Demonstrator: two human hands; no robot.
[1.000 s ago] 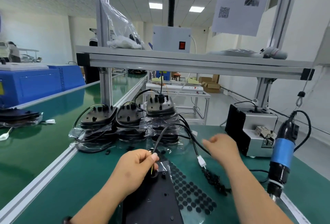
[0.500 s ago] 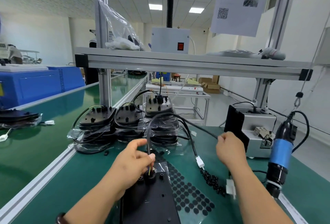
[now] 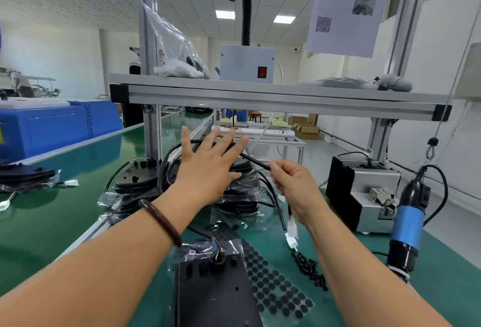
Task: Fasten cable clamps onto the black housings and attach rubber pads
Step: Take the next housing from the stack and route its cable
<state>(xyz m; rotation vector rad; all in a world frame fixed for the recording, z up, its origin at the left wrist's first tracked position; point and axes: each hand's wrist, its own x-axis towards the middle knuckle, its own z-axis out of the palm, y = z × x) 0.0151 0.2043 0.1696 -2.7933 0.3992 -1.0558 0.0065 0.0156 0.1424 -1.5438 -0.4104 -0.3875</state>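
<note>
A black housing [image 3: 213,292] lies flat near the table's front edge, coloured wires coming out of its far end. Its black cable [image 3: 256,162] loops up and away. My right hand [image 3: 294,188] pinches that cable, and a white connector [image 3: 292,234] dangles below it. My left hand [image 3: 208,167] is raised with fingers spread, over the stacked black housings [image 3: 138,178] in plastic bags behind. A sheet of round black rubber pads [image 3: 270,285] lies right of the housing. A pile of small black cable clamps [image 3: 309,269] sits beside the sheet.
An electric screwdriver [image 3: 408,225] with a blue band hangs at the right. A grey and black screw feeder [image 3: 364,191] stands behind it. An aluminium shelf beam [image 3: 273,97] crosses overhead. A green conveyor belt [image 3: 39,222] runs along the left.
My left hand left the housing's cable end and rose forward with fingers spread. My right hand moved left and up, drawing the cable with it.
</note>
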